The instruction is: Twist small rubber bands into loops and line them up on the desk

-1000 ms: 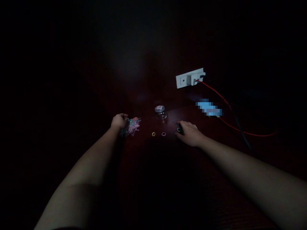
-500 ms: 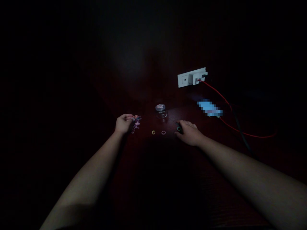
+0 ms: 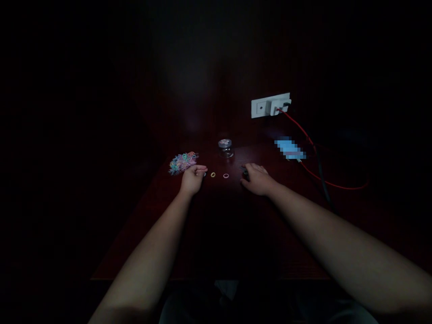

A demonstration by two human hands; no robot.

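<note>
My left hand [image 3: 193, 180] is closed in a pinch on a small pale hair tie [image 3: 204, 174], low over the table. Just behind and left of it lies a pile of many-coloured hair ties [image 3: 182, 163]. To its right a yellow hair tie [image 3: 213, 174] and a pink hair tie [image 3: 226, 176] lie apart in a rough row. My right hand [image 3: 259, 179] rests on the table with thumb and fingers apart. A dark green hair tie [image 3: 245, 173] shows between its thumb and fingers, partly hidden; it does not look gripped.
A clear lidded jar [image 3: 225, 148] stands behind the row. A phone with a blurred screen [image 3: 290, 148] lies at the right on a red cable [image 3: 324, 181], which runs to a wall socket [image 3: 261, 108]. A dark cable [image 3: 322, 173] crosses there. The dark red table's front edge [image 3: 189, 279] is visible.
My left hand has moved right, off the pile, with the pale hair tie, uncovering the pile. My right hand stays by the green hair tie. The view has tipped down, showing the table's front edge.
</note>
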